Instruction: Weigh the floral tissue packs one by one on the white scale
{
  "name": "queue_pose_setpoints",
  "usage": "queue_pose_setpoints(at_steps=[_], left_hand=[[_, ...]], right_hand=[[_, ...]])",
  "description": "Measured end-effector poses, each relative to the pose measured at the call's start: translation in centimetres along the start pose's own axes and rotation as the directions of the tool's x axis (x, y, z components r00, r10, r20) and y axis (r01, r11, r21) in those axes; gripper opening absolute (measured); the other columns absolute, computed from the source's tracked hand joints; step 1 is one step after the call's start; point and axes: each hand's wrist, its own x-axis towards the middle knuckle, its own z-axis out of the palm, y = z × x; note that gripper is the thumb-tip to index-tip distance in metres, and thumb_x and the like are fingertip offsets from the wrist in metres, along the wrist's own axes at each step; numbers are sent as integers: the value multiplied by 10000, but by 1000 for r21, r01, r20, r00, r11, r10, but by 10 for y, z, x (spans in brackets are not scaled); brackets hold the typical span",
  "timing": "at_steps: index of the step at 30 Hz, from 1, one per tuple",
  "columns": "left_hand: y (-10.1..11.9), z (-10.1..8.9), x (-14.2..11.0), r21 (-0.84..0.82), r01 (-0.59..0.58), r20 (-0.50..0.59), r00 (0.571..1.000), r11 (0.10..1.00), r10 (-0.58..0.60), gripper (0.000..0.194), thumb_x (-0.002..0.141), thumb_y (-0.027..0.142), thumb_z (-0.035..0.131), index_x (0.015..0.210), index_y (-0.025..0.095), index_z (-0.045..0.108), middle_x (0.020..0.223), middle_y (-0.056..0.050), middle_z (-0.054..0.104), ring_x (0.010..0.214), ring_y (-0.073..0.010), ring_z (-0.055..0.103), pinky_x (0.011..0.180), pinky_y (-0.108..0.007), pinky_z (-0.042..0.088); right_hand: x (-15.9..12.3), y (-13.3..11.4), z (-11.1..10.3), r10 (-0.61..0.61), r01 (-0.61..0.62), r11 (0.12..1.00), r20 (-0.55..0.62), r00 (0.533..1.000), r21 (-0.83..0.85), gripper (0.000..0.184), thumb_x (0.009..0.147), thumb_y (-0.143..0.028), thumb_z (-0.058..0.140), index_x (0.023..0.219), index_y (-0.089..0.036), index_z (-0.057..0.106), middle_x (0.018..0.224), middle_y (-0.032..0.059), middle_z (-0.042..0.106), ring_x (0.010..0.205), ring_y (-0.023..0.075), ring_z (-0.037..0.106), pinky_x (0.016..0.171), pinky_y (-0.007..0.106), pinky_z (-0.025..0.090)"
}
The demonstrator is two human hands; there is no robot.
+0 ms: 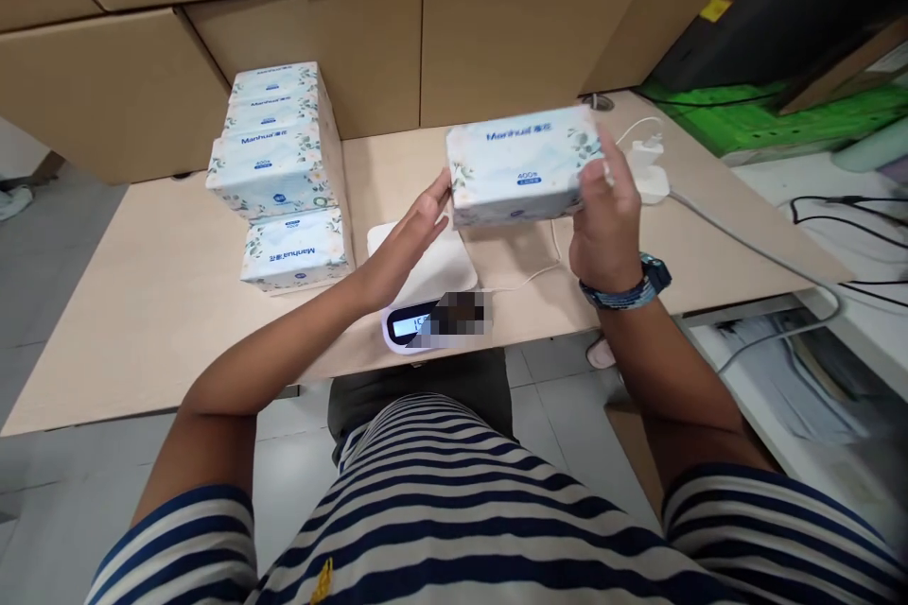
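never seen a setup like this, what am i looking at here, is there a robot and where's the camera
There is no robot here: these are a person's two bare hands. The single picture comes from a camera worn on the head, looking forward and down, so the striped shirt at the bottom is the wearer's own.

The right hand grips one end of a flowered "Manhua" pack; the left hand is open, its fingertips at the other end.

On the wooden table sit a white scale with a lit display, partly blurred out, and, to its left, more packs of the same kind. Cardboard boxes stand behind.
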Motion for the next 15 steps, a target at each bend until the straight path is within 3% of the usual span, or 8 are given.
queue_pose_setpoints(at_steps=[3, 5, 8, 10, 12, 15], left_hand=[[-6, -7, 7, -7, 290, 54, 956, 957, -289, 1006, 978, 920, 349, 1754, 281, 321, 1890, -46, 205, 1765, -298, 224, 1434, -494, 252], [-7, -14, 5, 37, 370, 31, 928, 928, -371, 1009, 963, 917, 424, 1721, 252, 411, 1865, -96, 278, 1736, -330, 311, 1421, -496, 288], [-4, -24, -4, 114, 323, -58, 946, 940, -318, 956, 970, 894, 466, 1671, 245, 504, 1818, -101, 395, 1700, -346, 388, 1416, -521, 301], [-2, -27, -9, 213, 293, -87, 956, 932, -281, 944, 969, 891, 475, 1642, 233, 544, 1777, -107, 468, 1674, -360, 435, 1411, -558, 312], [-4, -26, -12, 361, 257, -67, 966, 897, -250, 922, 990, 879, 440, 1646, 237, 537, 1772, -98, 475, 1676, -360, 433, 1409, -587, 317], [-13, -18, -13, 561, 159, 27, 977, 812, -210, 896, 1047, 833, 320, 1684, 221, 472, 1797, -79, 429, 1729, -321, 332, 1444, -594, 227]], right_hand=[[-9, 19, 0, 235, -235, 968, 8, 972, 85, 843, 994, -823, 508, 1704, -379, 406, 1743, 85, 511, 1601, 377, 525, 1301, 652, 482], [-19, 19, -1, 242, -241, 970, 54, 969, -14, 866, 950, -840, 581, 1653, -341, 502, 1749, 115, 503, 1618, 389, 497, 1319, 662, 446], [-31, 4, -4, 134, -101, 969, 133, 982, -226, 690, 1002, -752, 579, 1539, -324, 646, 1733, 108, 531, 1667, 396, 415, 1361, 690, 354], [-33, -9, -5, 45, 24, 939, 193, 980, -344, 620, 1029, -670, 591, 1541, -325, 648, 1748, 109, 513, 1690, 422, 364, 1363, 744, 292], [-30, -22, -1, -40, 152, 904, 273, 961, -401, 642, 1021, -622, 632, 1591, -330, 596, 1773, 110, 479, 1693, 441, 349, 1355, 784, 253], [-22, -34, 10, -104, 263, 884, 388, 916, -386, 656, 1034, -552, 638, 1642, -330, 532, 1762, 104, 498, 1660, 411, 428, 1353, 744, 307]])
